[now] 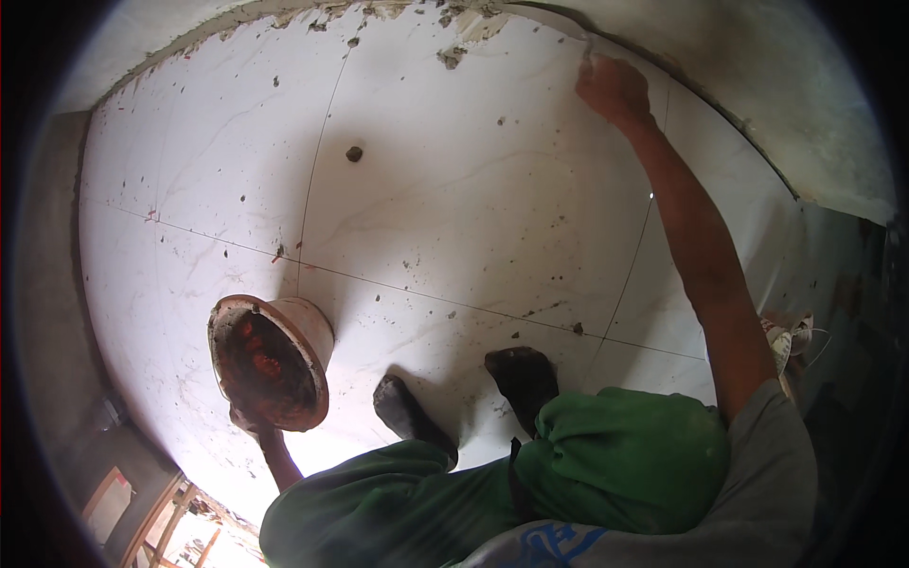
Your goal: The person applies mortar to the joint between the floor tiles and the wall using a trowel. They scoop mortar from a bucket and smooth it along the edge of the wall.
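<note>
A person in green trousers crouches on a newly laid white tile floor (454, 189), seen from above. At the lower left, the left hand (248, 419) is closed around the near rim of a mortar-stained bucket (275, 360), which sits tipped on the tiles with its mouth turned toward the camera. Two dark shoes (521, 374) are planted on the tiles at the centre, with specks and lumps of mortar (353, 153) scattered around them. At the upper right, the outstretched right hand (614, 87) presses into the joint where the tiles meet the rough wall (720, 47); the fingers appear bunched, perhaps around a small tool, though that cannot be made out. The long reach looks precarious: a shift of weight could tip the bucket further and spill its contents, or a shoe could grind grit across the glossy tiles.
</note>
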